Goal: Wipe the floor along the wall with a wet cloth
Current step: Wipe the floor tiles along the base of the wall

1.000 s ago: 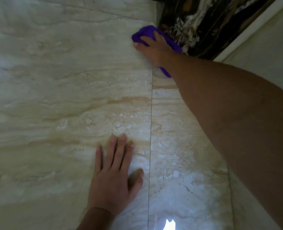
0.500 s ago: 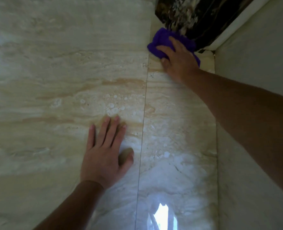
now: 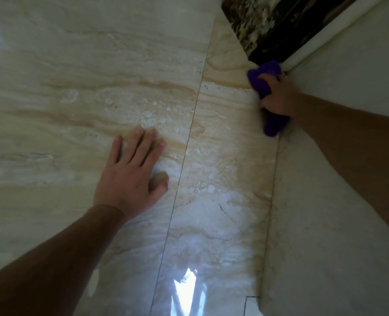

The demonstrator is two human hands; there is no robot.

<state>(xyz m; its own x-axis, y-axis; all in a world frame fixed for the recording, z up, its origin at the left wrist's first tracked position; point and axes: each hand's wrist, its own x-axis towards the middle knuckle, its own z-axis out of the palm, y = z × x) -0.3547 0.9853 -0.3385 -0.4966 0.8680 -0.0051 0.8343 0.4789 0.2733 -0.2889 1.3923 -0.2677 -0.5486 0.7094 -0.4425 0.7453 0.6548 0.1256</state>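
A purple cloth [image 3: 272, 124] lies bunched on the beige marble floor [image 3: 225, 142], right where the floor meets the pale wall [image 3: 339, 65] on the right. My right hand [image 3: 277, 96] presses down on the cloth and grips it, with purple showing above and below the hand. My left hand [image 3: 129, 174] rests flat on the floor to the left of a tile joint, fingers spread, holding nothing.
A dark marble strip [image 3: 275, 23] with a white moulding beside it runs diagonally at the top right, ending just above the cloth. A bright light reflection [image 3: 186, 290] shines on the glossy floor near the bottom. A small notch in the skirting sits at the lower right [image 3: 251, 301].
My right hand has dragged the cloth rightward, from beside the dark marble strip into the corner against the wall. My left hand stays planted on the floor.
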